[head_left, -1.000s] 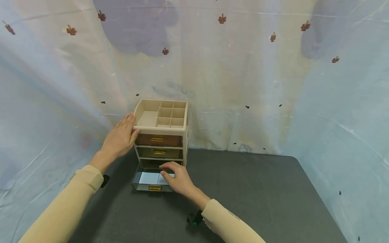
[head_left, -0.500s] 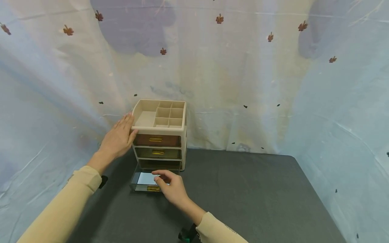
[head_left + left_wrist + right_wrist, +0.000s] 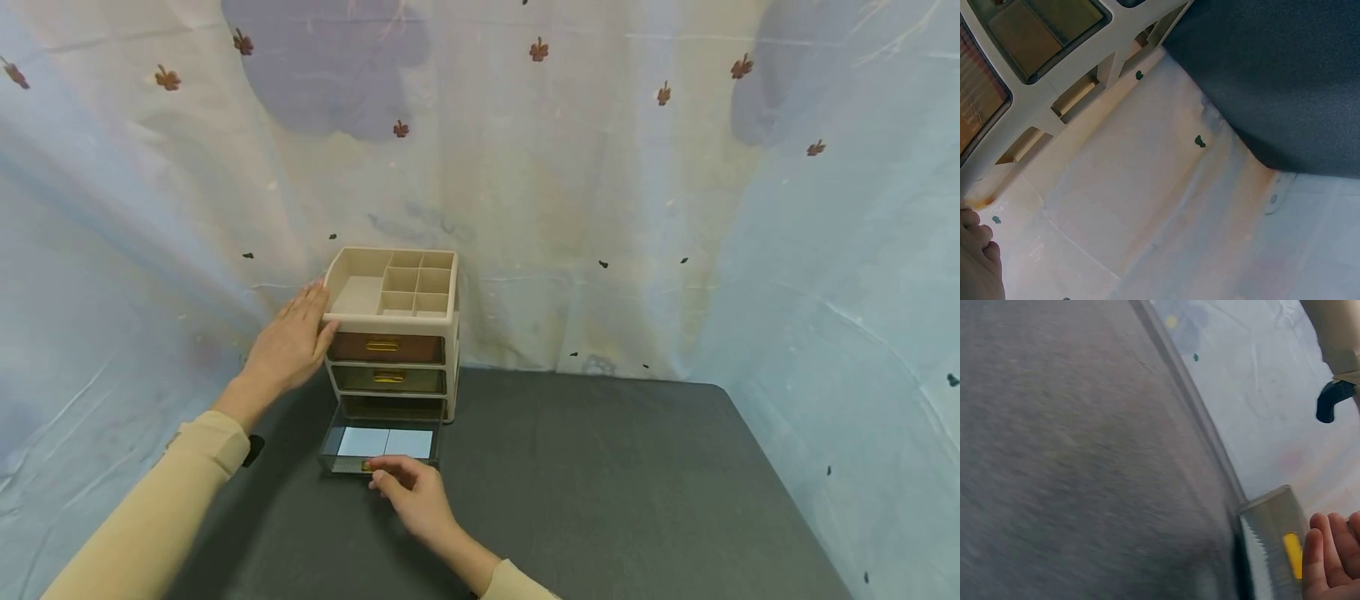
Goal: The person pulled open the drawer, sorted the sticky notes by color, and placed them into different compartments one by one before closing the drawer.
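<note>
A cream desktop organizer (image 3: 390, 320) stands on the dark table, with a divided tray on top and drawers below. My left hand (image 3: 288, 342) rests flat against its upper left side, fingers extended. The lowest, clear grey drawer (image 3: 429, 454) is pulled out and holds two pale rectangles (image 3: 363, 442) side by side. My right hand (image 3: 420, 500) is at the front of this drawer, its fingertips by the gold handle (image 3: 366, 466), which it partly hides. In the right wrist view the fingers (image 3: 1315, 553) look fairly straight beside the yellow handle (image 3: 1294, 555).
Above the pulled-out drawer, a brown drawer (image 3: 412, 348) and an olive drawer (image 3: 420, 382) are pushed in. The dark table (image 3: 600, 483) extends to the right. A patterned curtain (image 3: 525, 183) hangs behind and at the sides.
My right hand has moved from above the drawer's right part down and toward me to its front handle, uncovering the pale rectangles. The left hand stays against the organizer.
</note>
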